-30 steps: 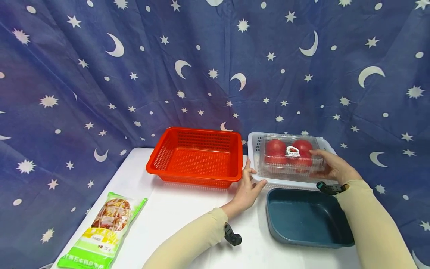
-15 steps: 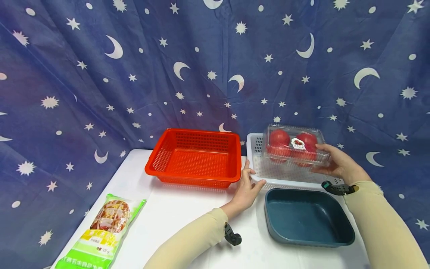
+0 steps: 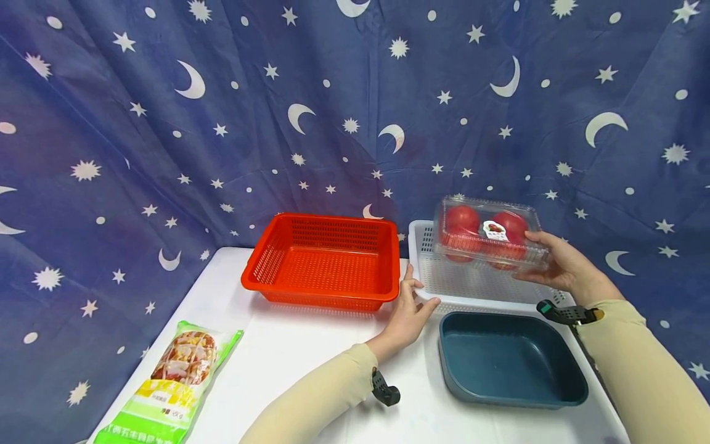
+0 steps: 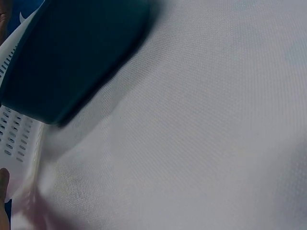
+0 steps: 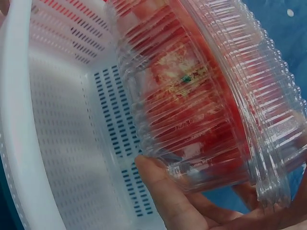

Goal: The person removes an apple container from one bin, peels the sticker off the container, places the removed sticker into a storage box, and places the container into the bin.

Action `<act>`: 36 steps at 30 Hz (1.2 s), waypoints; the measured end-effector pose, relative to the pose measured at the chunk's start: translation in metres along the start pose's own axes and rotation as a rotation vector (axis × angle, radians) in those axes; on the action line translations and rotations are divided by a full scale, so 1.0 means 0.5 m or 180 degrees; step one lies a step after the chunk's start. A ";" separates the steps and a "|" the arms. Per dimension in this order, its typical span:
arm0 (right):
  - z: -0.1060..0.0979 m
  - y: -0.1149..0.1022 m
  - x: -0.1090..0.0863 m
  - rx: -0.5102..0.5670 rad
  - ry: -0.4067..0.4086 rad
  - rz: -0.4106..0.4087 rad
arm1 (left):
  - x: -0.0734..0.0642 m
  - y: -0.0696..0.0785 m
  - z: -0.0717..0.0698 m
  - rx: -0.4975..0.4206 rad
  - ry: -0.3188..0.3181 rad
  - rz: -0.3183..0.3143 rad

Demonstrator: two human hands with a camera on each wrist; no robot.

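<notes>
My right hand (image 3: 566, 265) grips the right end of a clear plastic clamshell box of tomatoes (image 3: 468, 240). A white label with a red picture is on its lid. The box is raised and tilted over the white perforated basket (image 3: 444, 290). In the right wrist view, a bent finger (image 5: 163, 187) lies under the ribbed box (image 5: 192, 96), with the inside of the white basket (image 5: 62, 129) behind it. My left hand (image 3: 407, 314) holds the front left corner of the white basket, thumb along the front rim and fingers at the left side.
A red perforated basket (image 3: 327, 296) stands left of the white one. The dark teal tub (image 3: 513, 361) sits in front of the white basket. A green and yellow food packet (image 3: 169, 385) lies at the table's left edge. A blue star-patterned curtain (image 3: 333, 111) hangs behind.
My right hand has lifted the box of tomatoes from inside the white basket, up and slightly to the right, and tilted it. My left hand stays at the basket's corner.
</notes>
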State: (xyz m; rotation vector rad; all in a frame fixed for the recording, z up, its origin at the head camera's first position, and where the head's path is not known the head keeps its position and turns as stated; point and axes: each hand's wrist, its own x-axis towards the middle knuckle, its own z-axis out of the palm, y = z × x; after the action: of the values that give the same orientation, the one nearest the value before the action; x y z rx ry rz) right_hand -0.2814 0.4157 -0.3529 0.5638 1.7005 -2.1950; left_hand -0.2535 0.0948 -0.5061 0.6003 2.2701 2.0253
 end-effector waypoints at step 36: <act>0.127 0.004 -0.046 -0.0351 -0.0392 -0.0164 | -0.003 0.003 -0.003 0.0008 -0.0011 0.0083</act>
State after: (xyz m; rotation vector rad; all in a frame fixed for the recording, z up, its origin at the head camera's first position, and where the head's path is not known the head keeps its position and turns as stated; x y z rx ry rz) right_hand -0.2678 0.3538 -0.3295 0.3533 1.7757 -2.1074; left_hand -0.2521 0.0931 -0.5049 0.6364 2.2755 2.0316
